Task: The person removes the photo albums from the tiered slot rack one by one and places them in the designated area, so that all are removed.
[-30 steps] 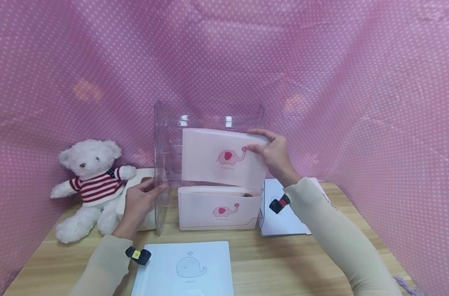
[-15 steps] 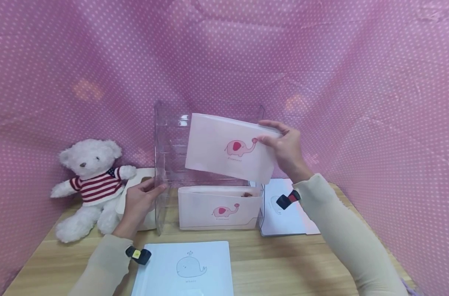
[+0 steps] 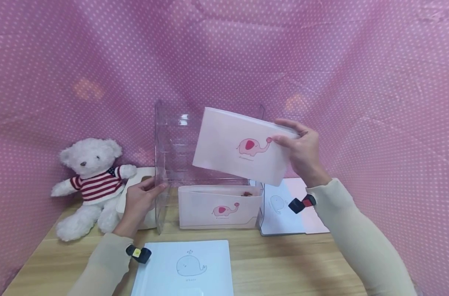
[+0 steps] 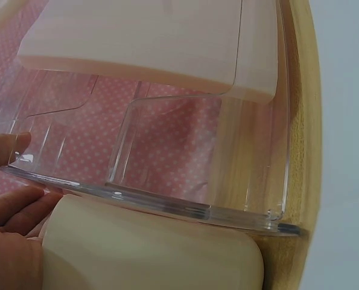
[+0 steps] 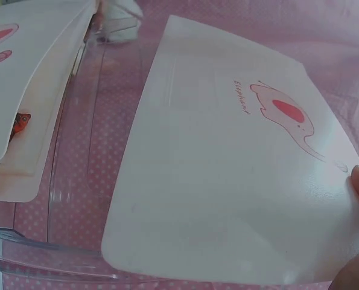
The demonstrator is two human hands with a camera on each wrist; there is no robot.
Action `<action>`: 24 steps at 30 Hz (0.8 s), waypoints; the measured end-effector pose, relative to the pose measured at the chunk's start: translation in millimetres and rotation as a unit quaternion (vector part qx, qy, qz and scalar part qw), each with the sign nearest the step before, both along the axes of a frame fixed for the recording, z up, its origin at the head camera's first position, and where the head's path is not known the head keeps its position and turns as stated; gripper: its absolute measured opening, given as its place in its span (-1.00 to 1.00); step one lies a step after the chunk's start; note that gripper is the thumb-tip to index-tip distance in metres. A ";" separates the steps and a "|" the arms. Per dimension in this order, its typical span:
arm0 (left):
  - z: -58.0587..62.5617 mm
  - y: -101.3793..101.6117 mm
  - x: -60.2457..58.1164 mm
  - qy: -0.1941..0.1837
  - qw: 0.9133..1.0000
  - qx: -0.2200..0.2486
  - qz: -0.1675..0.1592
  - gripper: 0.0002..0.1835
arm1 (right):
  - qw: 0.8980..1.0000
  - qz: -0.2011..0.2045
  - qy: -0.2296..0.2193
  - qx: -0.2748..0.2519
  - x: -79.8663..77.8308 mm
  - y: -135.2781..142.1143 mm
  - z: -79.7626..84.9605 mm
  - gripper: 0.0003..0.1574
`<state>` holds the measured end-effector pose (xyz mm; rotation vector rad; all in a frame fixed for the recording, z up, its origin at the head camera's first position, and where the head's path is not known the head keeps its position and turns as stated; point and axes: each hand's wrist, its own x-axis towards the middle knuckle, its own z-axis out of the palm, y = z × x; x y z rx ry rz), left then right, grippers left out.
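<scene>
Pink cloth dotted with white (image 3: 224,53) hangs behind and around a pale wood-grain tabletop (image 3: 279,259), where a person in beige sleeves has both hands at work. From where I stand, the person's right hand (image 3: 305,152) has the upper right corner of a pale pink rectangular folder, printed with a red-eared elephant (image 3: 228,144), pinched between thumb and fingers. That folder is held up in the air, tilted down toward the right hand.

The left hand (image 3: 140,202) is closed lightly on the left side wall of a clear plastic rack (image 3: 159,139), thumb on the inner face and fingers outside. Just beside those fingers stands a cream container with rounded corners (image 4: 149,248); farther left of the hand sits a white plush bear in a red-striped top (image 3: 93,181).

Between the hands, low in the rack, a second pale pink elephant-printed folder (image 3: 198,213) stands upright, something orange-brown (image 5: 20,124) showing at its top. Below the right hand is a whale-printed pale blue sheet (image 3: 277,218). Nearer the person, right of the left wrist, a white whale-printed album (image 3: 181,267) lies flat.
</scene>
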<state>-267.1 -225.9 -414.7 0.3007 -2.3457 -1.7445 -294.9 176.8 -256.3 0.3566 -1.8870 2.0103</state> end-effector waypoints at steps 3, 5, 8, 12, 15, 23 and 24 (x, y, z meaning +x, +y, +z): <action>-0.5 -0.3 -0.1 0.002 1.000 0.002 -0.001 -0.36 | 1.000 0.000 -0.001 -0.010 5.2 6.0 -0.3 -0.50; -0.6 -0.4 -0.1 0.003 1.000 0.003 -0.002 -0.36 | 1.000 0.001 -0.001 -0.017 9.0 10.2 -0.5 -0.50; -0.2 -0.6 0.2 0.003 1.000 0.003 -0.001 -0.35 | 1.000 0.000 -0.001 -0.026 14.6 15.9 -1.1 -0.51; 0.5 -0.5 0.3 0.001 1.000 0.002 0.002 -0.34 | 0.999 0.002 0.000 -0.049 21.0 23.4 -1.9 -0.51; 0.1 -0.5 -0.1 0.001 1.000 0.002 0.002 -0.33 | 0.998 0.008 -0.001 -0.064 26.6 30.0 -3.2 -0.50; -2.8 -1.2 -1.7 0.011 1.000 0.007 -0.002 -0.35 | 0.997 0.019 0.001 -0.077 40.5 47.0 -8.6 -0.51; -3.0 -1.3 -1.8 0.012 1.000 0.007 -0.001 -0.35 | 0.997 0.021 0.002 -0.080 41.6 48.8 -9.5 -0.51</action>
